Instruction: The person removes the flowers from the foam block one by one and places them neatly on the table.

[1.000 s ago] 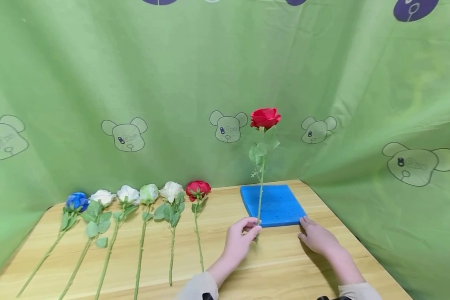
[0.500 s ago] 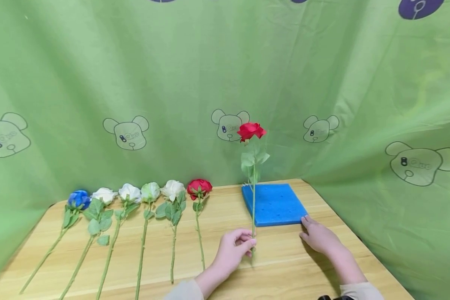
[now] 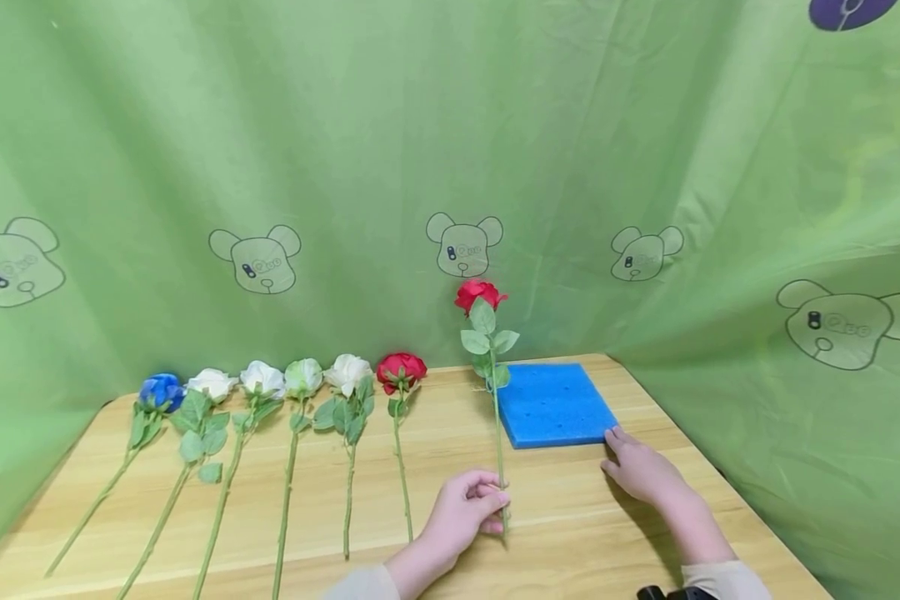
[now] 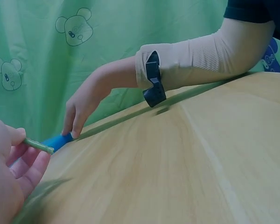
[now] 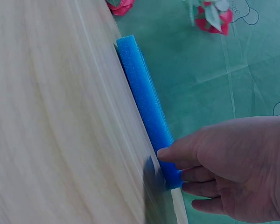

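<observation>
My left hand (image 3: 457, 515) pinches the lower stem of a red rose (image 3: 480, 297) between thumb and fingers, the flower held up and leaning slightly left. The cut end of its green stem (image 4: 38, 145) sticks out past the fingers in the left wrist view. A flat blue foam block (image 3: 553, 406) with small holes in its top lies on the table just right of the stem. At the block's near right corner, my right hand (image 3: 645, 471) touches it with extended fingers; the thumb (image 5: 170, 153) rests along its front face in the right wrist view.
On the left of the wooden table (image 3: 562, 533) lie several roses in a row: a blue rose (image 3: 161, 392), white ones, a pale green rose (image 3: 303, 377) and another red rose (image 3: 401, 372). A green curtain (image 3: 360, 150) with bear-head prints hangs close behind and at the right.
My left hand has drawn back toward the near edge and slightly left, bringing the rose down and away from above the foam block. The right hand has stayed at the block's corner.
</observation>
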`<control>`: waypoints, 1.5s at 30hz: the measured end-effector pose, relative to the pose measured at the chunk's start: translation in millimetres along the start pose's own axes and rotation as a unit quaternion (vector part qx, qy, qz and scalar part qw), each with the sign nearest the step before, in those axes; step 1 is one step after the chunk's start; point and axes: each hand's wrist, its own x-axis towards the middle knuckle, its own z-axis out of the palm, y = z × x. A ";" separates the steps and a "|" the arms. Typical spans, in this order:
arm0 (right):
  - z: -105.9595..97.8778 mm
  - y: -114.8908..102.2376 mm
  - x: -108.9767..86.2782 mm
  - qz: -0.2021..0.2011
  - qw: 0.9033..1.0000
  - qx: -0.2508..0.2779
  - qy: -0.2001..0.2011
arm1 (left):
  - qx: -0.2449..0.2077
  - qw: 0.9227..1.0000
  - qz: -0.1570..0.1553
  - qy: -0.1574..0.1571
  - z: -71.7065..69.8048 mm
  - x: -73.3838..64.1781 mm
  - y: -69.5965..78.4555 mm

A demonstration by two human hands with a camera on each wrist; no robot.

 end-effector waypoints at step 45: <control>-1.1 -0.4 1.0 0.002 1.000 0.006 -0.004 | -0.074 0.985 -0.139 -0.074 -22.2 -13.7 3.3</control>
